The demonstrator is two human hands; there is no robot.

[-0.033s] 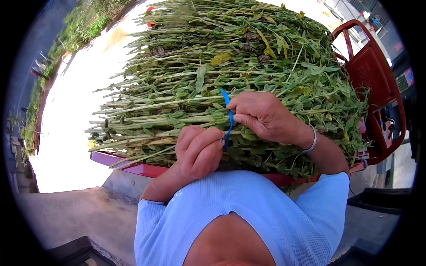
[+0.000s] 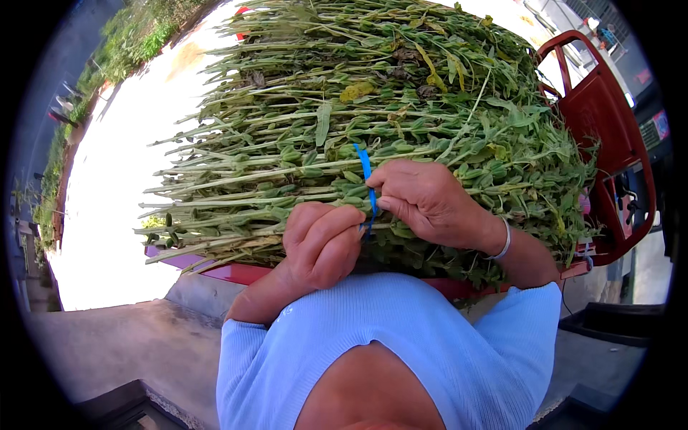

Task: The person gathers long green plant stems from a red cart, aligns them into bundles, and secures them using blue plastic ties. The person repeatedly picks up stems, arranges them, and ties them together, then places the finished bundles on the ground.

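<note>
A thick heap of cut green stalks with pods (image 2: 287,150) lies crosswise before me, bare stems to the left and leafy tops to the right. A narrow blue strip (image 2: 362,159) runs over the nearest stalks. My right hand (image 2: 426,197), with a bracelet at the wrist, pinches the strip between thumb and fingers, and a free end sticks up beyond them. Closed in a fist, my left hand (image 2: 322,240) grips the strip's nearer part, at the near side of the stalks. Whether the strip passes under the stalks is hidden.
The heap rests on a red vehicle bed, whose near edge (image 2: 236,273) passes just in front of me. A red metal frame (image 2: 605,122) rises at the right end. Concrete ground (image 2: 143,344) lies below, and green plants (image 2: 147,39) grow at the far left.
Both hands keep their hold on the blue strip and have hardly moved. The nearest stalk ends at the left have shifted slightly.
</note>
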